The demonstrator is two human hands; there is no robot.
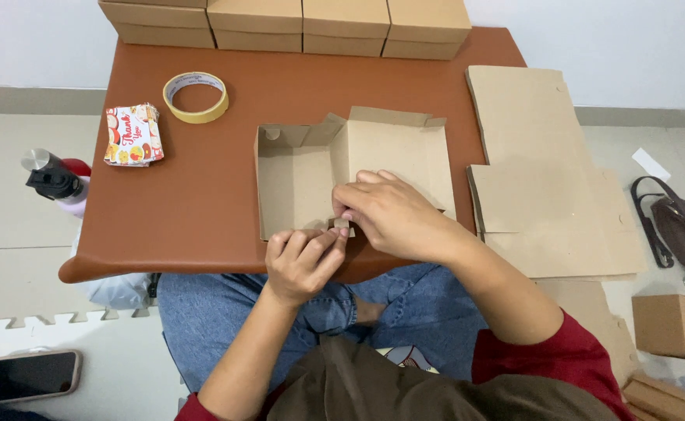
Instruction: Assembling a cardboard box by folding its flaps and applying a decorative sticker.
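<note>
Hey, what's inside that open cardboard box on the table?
The open cardboard box shows only its bare brown floor. The right hand and left hand cover its near corner, so that part stays hidden.

One head-worn camera looks steeply down, close over the brown table [202, 195] and the person's lap.

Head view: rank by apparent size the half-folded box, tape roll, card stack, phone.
1. half-folded box
2. phone, though it sits closer to the camera
3. tape roll and card stack: look alike, unranked
</note>
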